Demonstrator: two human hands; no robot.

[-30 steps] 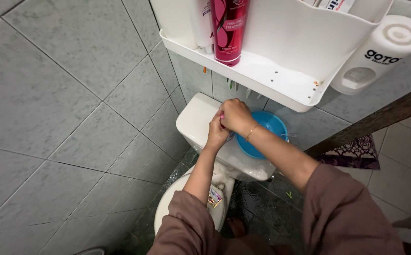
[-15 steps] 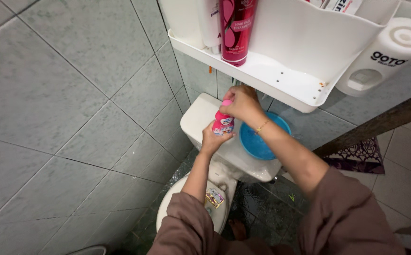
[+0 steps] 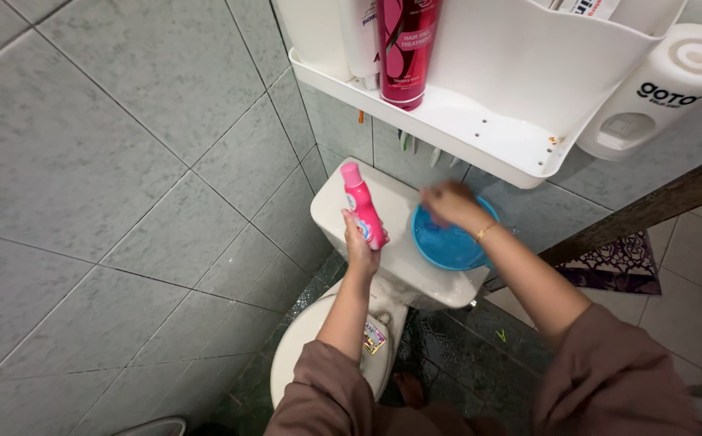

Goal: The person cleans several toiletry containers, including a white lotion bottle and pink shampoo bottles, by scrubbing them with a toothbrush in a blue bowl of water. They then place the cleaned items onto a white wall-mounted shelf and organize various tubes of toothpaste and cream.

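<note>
Since the earlier frame the right hand (image 3: 448,202) has let go of the top of the pink bottle (image 3: 363,206) and swung across to the blue bowl (image 3: 452,242), while the left hand (image 3: 360,241) has tipped the bottle so that its cap leans up and to the left. Left fingers (image 3: 351,222) are wrapped tight round the lower half of the bottle, clamped on it, with the cap end free above them. Right fingers are blurred by motion; they look loosely spread and hold nothing, hovering at the far rim of the bowl, though whether they touch it cannot be told. A thin gold bracelet (image 3: 484,232) sits on the right wrist, over the bowl's near edge.

Bottle and left hand hang above the white toilet tank lid (image 3: 387,202), and the bowl rests on the right part of that lid. Below the tank the toilet seat (image 3: 306,339) shows between the brown sleeves (image 3: 609,379). Overhead a white wall shelf (image 3: 480,129) carries a tall dark-red bottle (image 3: 406,48), and a white dispenser (image 3: 657,89) hangs at its right end. Grey tiles (image 3: 125,186) cover the wall to the left.
</note>
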